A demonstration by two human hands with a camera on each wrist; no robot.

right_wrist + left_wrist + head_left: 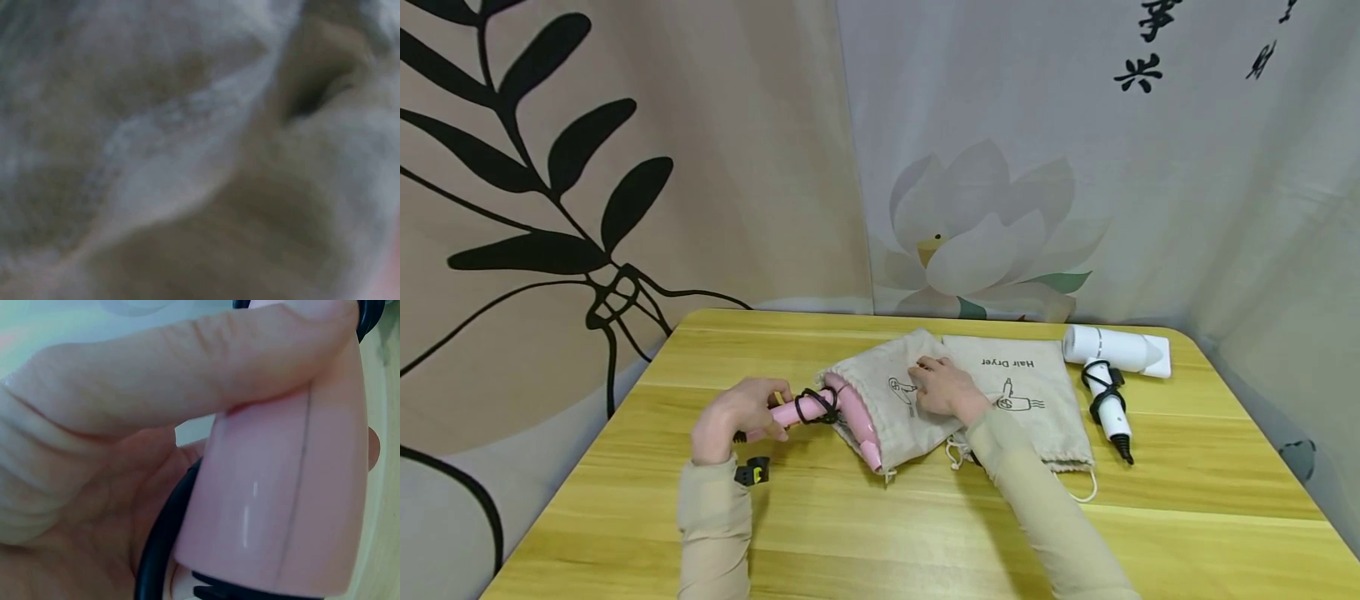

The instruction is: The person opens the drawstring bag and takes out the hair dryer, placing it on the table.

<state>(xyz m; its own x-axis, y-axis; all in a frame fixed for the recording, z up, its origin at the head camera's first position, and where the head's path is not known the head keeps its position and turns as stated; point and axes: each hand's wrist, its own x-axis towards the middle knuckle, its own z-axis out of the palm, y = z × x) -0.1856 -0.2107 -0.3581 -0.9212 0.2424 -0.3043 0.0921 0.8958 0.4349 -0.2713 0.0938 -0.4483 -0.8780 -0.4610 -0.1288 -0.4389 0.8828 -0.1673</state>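
A pink hair dryer [857, 421] with a black cord wound round its handle lies partly inside the mouth of a beige drawstring bag [917, 433]. My left hand [741, 412] grips the lower end of its handle; in the left wrist view the thumb lies across the pink handle [269, 500], with a loop of black cord beside it. On top of that bag rests my right hand [943, 387], its fingers spread over the cloth near a printed dryer drawing. The right wrist view is filled with blurred cloth [175, 169].
A second beige bag [1048, 433], printed "Hair Dryer", lies flat beside the first and partly under my right forearm. To its right is a white hair dryer [1112, 348] with its black cord wrapped round the handle. A printed curtain [775, 167] hangs behind the wooden table [850, 533].
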